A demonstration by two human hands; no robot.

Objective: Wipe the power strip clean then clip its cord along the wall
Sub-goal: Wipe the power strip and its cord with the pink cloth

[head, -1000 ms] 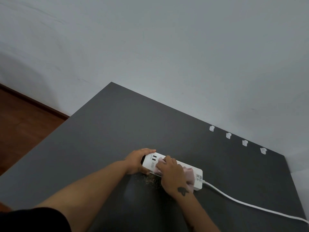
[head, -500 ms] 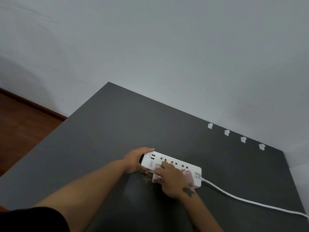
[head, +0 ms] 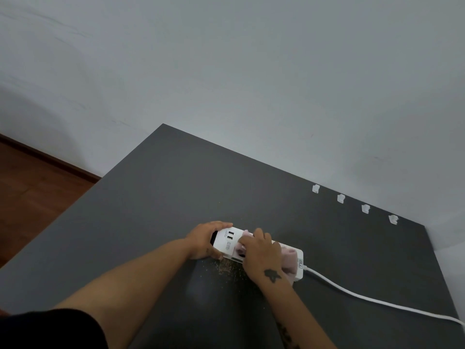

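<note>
A white power strip lies on the dark grey table, USB ports at its left end. My left hand grips that left end, fingers over the far edge and thumb on the near side. My right hand presses a pale pink cloth flat on the strip's top, covering most of the sockets. The white cord runs from the strip's right end toward the lower right edge of the view. Several white cord clips sit in a row along the table's far edge by the wall.
Brownish crumbs are scattered on the table just in front of the strip. A grey wall rises behind the table. Wooden floor shows at the left, beyond the table's left edge.
My right hand has slid the cloth from the strip's near side back up onto its top and toward the left end. My left hand still holds the left end.
</note>
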